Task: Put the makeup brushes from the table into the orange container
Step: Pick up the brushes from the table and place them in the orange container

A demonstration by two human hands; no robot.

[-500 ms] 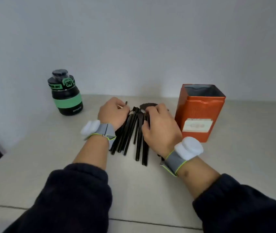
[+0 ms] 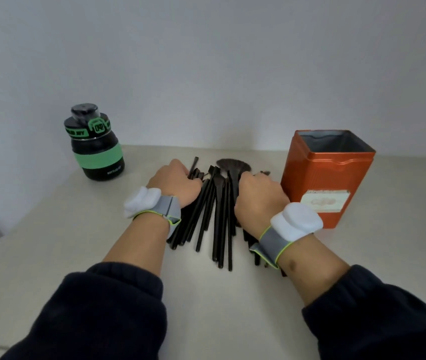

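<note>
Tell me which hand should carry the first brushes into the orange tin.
Right. The right hand rests on the makeup brushes directly beside the open orange tin; the left hand sits on the pile's far side, nearer the black-and-green bottle.

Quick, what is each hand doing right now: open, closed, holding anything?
Left hand: curled closed over the left side of the makeup brushes lying on the table.
Right hand: curled closed over the right side of the same pile.
</note>
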